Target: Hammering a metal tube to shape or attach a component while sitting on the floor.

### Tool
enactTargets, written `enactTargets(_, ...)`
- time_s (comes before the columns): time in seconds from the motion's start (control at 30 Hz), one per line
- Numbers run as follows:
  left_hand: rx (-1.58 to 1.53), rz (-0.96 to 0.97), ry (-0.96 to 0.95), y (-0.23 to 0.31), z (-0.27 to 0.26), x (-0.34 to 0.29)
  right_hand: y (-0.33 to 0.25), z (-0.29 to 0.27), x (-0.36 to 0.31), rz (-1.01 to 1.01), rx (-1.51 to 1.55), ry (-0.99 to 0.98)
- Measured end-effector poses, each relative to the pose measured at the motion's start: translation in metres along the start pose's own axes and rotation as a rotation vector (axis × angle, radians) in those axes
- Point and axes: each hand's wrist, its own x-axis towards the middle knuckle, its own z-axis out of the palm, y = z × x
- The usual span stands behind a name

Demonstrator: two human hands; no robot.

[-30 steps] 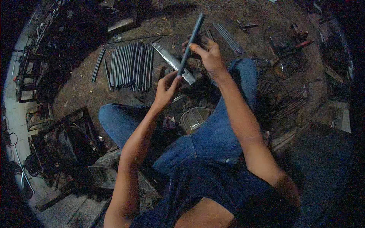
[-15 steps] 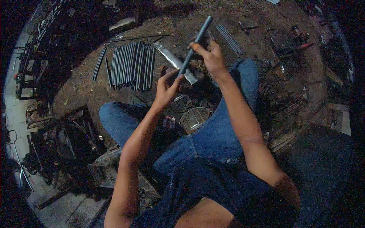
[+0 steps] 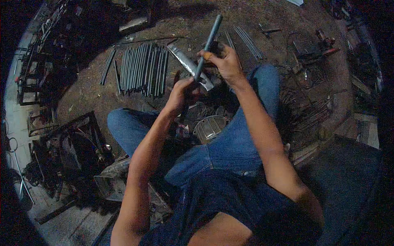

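A straight grey metal rod [image 3: 212, 36] slants up and away in front of me. My right hand [image 3: 228, 65] is closed round its middle, and something orange covers part of the thumb. At the rod's lower end is my left hand [image 3: 179, 95], its thumb against the rod; its other fingers are mostly in shadow. Beneath the rod, a shiny silver metal strip [image 3: 183, 60] lies aslant, its near end partly behind the rod and left hand. Left of it, several similar rods [image 3: 143, 69] lie side by side on the ground.
Two loose rods [image 3: 107, 67] lie left of the row, and thin rods [image 3: 248, 42] lie to the right. A ribbed metal cover [image 3: 210, 128] sits between my legs. Farther right is a tool with a red part [image 3: 326, 52]. Dark machinery [image 3: 67, 151] stands at left.
The rod has tipped more upright, and its top has shifted slightly left. My left hand has turned, with its thumb now at the rod's lower end. The right hand keeps its hold.
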Motion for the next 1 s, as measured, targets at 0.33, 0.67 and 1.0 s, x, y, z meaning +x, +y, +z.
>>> enactTargets(0.33, -0.011, -0.103, -0.091, -0.013, -0.011, 0.011, 0.004, 0.006, 0.0, -0.002, -0.015, 0.092)
enactTargets(0.67, -0.109, -0.093, -0.12, -0.015, -0.011, 0.011, 0.009, 0.007, 0.001, 0.024, -0.134, 0.114)
enactTargets(1.0, -0.026, 0.06, -0.036, -0.01, -0.001, 0.007, 0.022, -0.001, 0.005, -0.013, -0.066, 0.065)
